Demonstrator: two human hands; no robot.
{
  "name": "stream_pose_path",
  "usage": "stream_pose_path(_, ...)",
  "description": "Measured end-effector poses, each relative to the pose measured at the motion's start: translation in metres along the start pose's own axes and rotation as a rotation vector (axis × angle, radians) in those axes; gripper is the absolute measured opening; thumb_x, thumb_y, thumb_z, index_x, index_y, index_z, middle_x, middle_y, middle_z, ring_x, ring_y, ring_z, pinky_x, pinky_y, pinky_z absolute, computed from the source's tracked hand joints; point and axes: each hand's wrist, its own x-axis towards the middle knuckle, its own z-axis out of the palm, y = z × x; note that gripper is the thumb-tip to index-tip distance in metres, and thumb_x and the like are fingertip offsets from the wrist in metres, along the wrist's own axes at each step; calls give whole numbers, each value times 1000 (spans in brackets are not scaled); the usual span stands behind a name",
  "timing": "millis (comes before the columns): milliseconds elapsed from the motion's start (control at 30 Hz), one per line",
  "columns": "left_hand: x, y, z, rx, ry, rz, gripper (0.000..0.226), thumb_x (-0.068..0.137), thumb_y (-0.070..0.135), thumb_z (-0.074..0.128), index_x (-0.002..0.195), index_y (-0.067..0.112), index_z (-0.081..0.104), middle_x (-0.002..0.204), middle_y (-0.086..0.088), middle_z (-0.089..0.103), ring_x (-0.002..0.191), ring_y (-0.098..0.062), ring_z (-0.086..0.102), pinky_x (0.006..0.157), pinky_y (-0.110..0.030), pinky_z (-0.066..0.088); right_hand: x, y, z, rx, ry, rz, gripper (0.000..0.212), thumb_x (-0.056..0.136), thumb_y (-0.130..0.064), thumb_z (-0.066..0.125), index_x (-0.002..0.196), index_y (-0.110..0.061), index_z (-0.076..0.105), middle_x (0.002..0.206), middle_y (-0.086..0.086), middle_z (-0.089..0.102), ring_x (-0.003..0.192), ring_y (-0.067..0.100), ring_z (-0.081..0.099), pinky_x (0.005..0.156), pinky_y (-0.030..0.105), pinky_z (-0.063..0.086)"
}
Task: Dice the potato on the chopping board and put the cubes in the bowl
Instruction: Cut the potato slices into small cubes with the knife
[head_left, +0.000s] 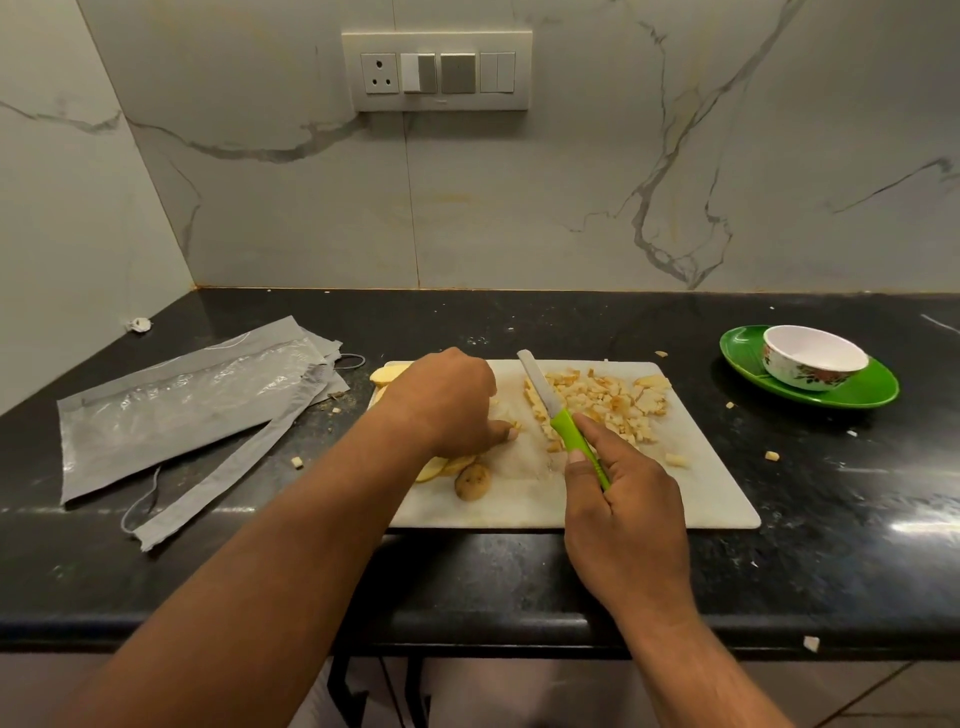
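The right hand (626, 512) is gripping the green knife (563, 418), fingers curled around the handle. The left hand (449, 402) is pressing down on the chopping board (519, 499); what its hidden fingers are holding, I cannot tell. Potato cubes (602, 400) are lying toward the board's far right corner, and the bowl (813, 364) is sitting on a green plate (862, 389) near the worktop's (519, 577) right edge.

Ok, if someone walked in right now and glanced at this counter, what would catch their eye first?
Probably the green-handled knife gripped in the right hand over the white chopping board, its blade beside a heap of diced potato. Next, the left hand pressing down on the board's left part, with uncut potato slices by it. Far right, the white bowl stands on a bright green plate, no cubes visible in it.
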Motion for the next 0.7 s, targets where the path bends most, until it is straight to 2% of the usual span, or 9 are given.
stream_pose_path(67, 0, 2, 1, 11, -19, 13, 60, 93, 67, 60, 137, 26, 66, 127, 2, 70, 114, -18, 62, 90, -30, 48, 0, 0, 0, -2, 0, -2, 40, 100, -27, 52, 140, -28, 57, 127, -27, 57, 94, -35, 38, 78, -9, 25)
stream_pose_path(133, 0, 3, 3, 18, -28, 18, 58, 95, 65, 59, 138, 27, 65, 129, 2, 69, 118, -19, 59, 95, -32, 48, -1, -1, 0, -3, -3, 2, 40, 101, -27, 53, 140, -28, 57, 118, -33, 53, 93, -37, 37, 77, -9, 26)
stream_pose_path(267, 0, 1, 1, -84, -50, 39, 55, 94, 55, 67, 144, 36, 58, 140, 4, 63, 128, -20, 56, 106, -37, 48, 0, -2, 0, -20, -1, -1, 40, 101, -28, 53, 140, -29, 57, 115, -33, 51, 93, -41, 32, 78, -10, 24)
stream_pose_path(433, -6, -5, -4, -298, -124, 116, 60, 92, 36, 76, 147, 41, 53, 140, 8, 63, 122, -13, 60, 102, -31, 51, -1, -4, -1, -48, -6, -2, 40, 101, -29, 52, 141, -31, 56, 104, -39, 46, 92, -38, 36, 75, -9, 27)
stream_pose_path(500, -7, -10, -6, -336, -92, 105, 62, 91, 32, 78, 147, 42, 53, 141, 8, 62, 119, -10, 60, 98, -29, 51, -1, -5, -1, -58, -17, -2, 41, 101, -31, 51, 142, -33, 54, 115, -38, 51, 94, -33, 40, 75, -6, 27)
stream_pose_path(567, -6, -15, -8, -321, -48, 86, 62, 89, 35, 79, 146, 40, 54, 138, 9, 64, 110, -8, 61, 94, -27, 53, -1, -5, -1, -70, -28, -9, 42, 101, -31, 51, 143, -33, 54, 131, -28, 56, 103, -23, 42, 83, -2, 25)
stream_pose_path(633, -7, -17, -9, -262, -43, 67, 61, 87, 44, 80, 144, 39, 57, 133, 10, 67, 104, -8, 62, 91, -26, 53, -2, -6, -2, -100, -36, -24, 43, 101, -31, 51, 143, -32, 53, 137, -23, 56, 112, -16, 39, 89, 2, 26)
stream_pose_path(700, -8, -16, -9, -211, -61, 47, 56, 86, 52, 79, 139, 37, 64, 130, 9, 69, 105, -11, 63, 90, -27, 53, -2, -8, -3, -158, -46, -41, 44, 100, -31, 50, 144, -33, 53, 138, -21, 57, 116, -11, 44, 90, 2, 26)
